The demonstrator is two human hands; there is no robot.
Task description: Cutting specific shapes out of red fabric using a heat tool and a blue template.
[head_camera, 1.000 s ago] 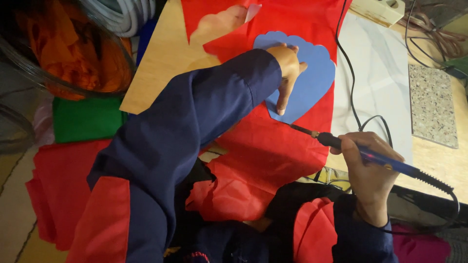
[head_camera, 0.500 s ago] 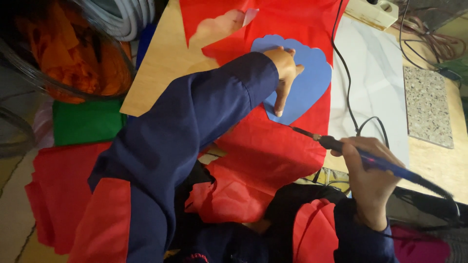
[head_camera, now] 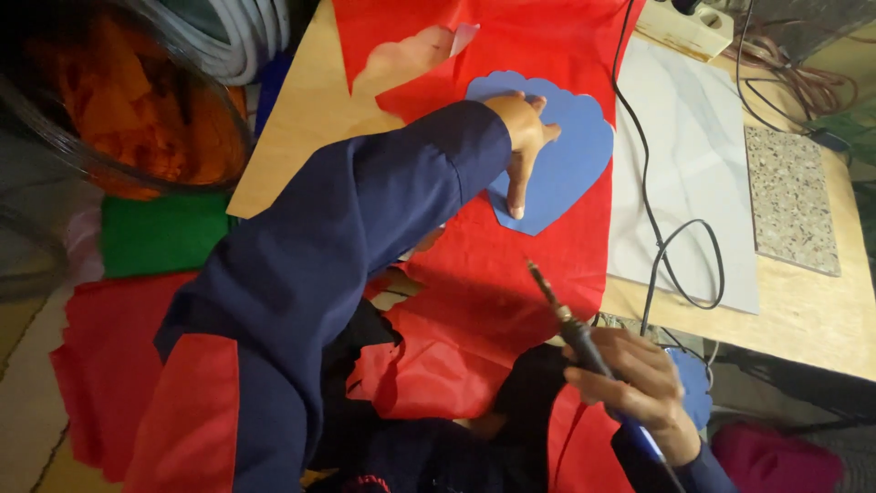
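1. Right now our left hand (head_camera: 525, 141) lies above the middle of the frame, fingers spread flat and open, pressing down on the blue scallop-edged shape of thin sheet (head_camera: 570, 151), with one fingertip close to its lower point.
2. That blue shape rests on the wide red sheet of thin fabric (head_camera: 511, 301), which drapes from the top of the frame over the pale wooden board (head_camera: 301, 119) and down toward our lap.
3. Our right hand (head_camera: 630, 379), at lower right, is closed around the dark handle of a slim corded tool with a metal tip (head_camera: 561, 310); the tip points up and left and sits just below the blue shape, apart from it. Whether it touches the red fabric, we cannot tell.
4. Its black cable (head_camera: 680, 246) loops across the white crumpled sheet (head_camera: 693, 155) at the right, beside a grey speckled stone slab (head_camera: 789, 196).
5. We judge the main risk to be the tip meeting our pressing fingertip, since that finger lies near the edge facing the tool.
6. Also, the loose cable loop could snag and jerk the tool, and a lifted palm could let the blue shape slide on the red fabric.
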